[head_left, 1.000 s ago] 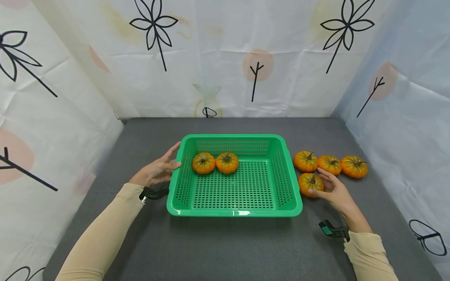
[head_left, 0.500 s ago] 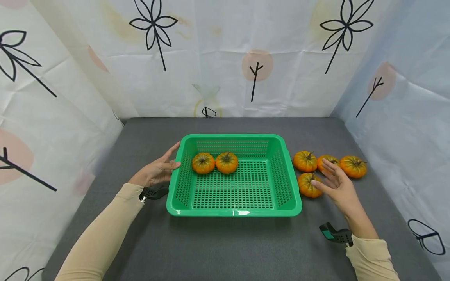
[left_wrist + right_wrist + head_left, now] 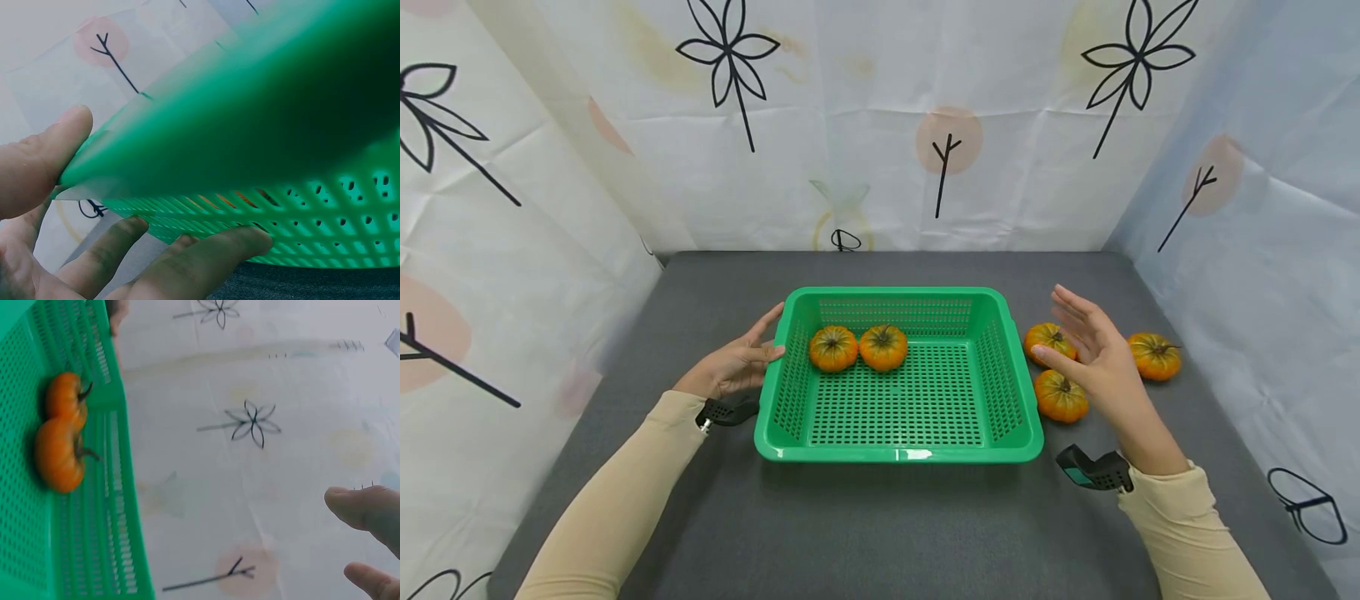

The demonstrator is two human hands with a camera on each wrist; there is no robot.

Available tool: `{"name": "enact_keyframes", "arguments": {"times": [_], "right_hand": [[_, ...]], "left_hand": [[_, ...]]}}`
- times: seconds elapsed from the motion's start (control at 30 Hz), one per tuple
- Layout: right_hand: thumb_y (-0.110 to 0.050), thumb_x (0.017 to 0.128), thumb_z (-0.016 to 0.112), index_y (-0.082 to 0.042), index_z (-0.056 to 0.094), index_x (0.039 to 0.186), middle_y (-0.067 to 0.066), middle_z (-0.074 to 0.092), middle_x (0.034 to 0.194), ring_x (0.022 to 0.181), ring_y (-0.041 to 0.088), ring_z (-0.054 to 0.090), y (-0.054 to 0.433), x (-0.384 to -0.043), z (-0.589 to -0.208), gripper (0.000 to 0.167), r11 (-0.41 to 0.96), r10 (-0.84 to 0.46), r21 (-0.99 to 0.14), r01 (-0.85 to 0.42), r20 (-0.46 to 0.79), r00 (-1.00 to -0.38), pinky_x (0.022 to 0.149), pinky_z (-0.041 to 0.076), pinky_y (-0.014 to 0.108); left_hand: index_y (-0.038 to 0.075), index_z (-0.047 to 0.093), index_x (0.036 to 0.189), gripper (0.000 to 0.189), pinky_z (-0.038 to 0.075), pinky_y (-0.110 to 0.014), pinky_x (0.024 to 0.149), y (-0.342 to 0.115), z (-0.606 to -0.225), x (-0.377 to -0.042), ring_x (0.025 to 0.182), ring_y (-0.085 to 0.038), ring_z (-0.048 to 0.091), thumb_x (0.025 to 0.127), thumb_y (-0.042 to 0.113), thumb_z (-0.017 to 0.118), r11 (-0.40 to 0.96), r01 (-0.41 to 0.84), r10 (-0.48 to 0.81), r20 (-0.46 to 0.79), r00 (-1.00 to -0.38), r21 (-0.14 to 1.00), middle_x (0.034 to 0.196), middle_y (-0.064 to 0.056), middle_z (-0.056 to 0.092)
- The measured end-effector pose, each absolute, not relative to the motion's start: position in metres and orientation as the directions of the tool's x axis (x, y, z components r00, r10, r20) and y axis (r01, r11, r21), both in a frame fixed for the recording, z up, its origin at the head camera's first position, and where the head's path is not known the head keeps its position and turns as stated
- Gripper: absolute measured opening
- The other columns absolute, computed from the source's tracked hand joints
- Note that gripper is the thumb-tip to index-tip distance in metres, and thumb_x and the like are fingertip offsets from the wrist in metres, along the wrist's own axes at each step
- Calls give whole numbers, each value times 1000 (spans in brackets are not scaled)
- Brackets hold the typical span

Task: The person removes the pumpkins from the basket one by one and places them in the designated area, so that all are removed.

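Observation:
A green slotted plastic basket (image 3: 898, 455) stands on the grey table with two small orange pumpkins side by side inside, a left one (image 3: 833, 348) and a right one (image 3: 883, 347). My left hand (image 3: 733, 364) holds the basket's left rim; in the left wrist view, the thumb (image 3: 72, 134) lies at the rim and fingers (image 3: 206, 262) are against the slotted wall. My right hand (image 3: 1097, 358), fingers spread and holding nothing, hovers over pumpkins right of the basket. Around it show a back pumpkin (image 3: 1047, 340), partly covered by the thumb, a front pumpkin (image 3: 1062, 397) and a far-right pumpkin (image 3: 1154, 357).
The dark grey table (image 3: 880, 533) stretches in front of the basket. White patterned cloth (image 3: 880, 125) hangs behind the table and along both sides. Each wrist carries a black strap-on device, seen as a right wrist device (image 3: 1093, 469) and a left one (image 3: 727, 412).
My right hand has let go of the front pumpkin, then risen and moved farther back over the pumpkins, now hiding the middle one of the back row. My left hand and the basket have stayed put.

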State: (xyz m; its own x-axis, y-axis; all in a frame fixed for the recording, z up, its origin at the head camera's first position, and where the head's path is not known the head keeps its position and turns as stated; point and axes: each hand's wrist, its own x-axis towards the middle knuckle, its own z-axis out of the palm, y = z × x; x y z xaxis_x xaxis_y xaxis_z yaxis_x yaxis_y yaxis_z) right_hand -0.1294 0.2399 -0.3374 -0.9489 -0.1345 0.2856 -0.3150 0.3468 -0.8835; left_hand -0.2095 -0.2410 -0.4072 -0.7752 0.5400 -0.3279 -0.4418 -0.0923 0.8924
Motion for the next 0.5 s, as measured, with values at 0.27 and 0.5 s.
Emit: {"name": "enact_keyframes", "arguments": {"times": [0.27, 0.5], "right_hand": [[6, 88, 65, -9, 34, 150, 5, 35, 153, 138, 10, 38, 201, -149, -317, 71, 189, -261, -889, -418, 364, -894, 109, 34, 15], [7, 86, 68, -12, 35, 150, 6, 33, 155, 141, 21, 33, 168, -165, -309, 74, 137, -326, -901, -411, 351, -878, 116, 31, 34]], "left_hand": [[47, -4, 153, 89, 57, -44, 83, -241, -408, -210, 103, -24, 67, 100, 0, 49, -92, -445, 537, -332, -775, 891, 160, -22, 7], [49, -3, 152, 88, 57, -44, 84, -242, -409, -210, 104, -24, 66, 100, 1, 49, -94, -449, 537, -334, -775, 889, 160, -21, 7]]}}
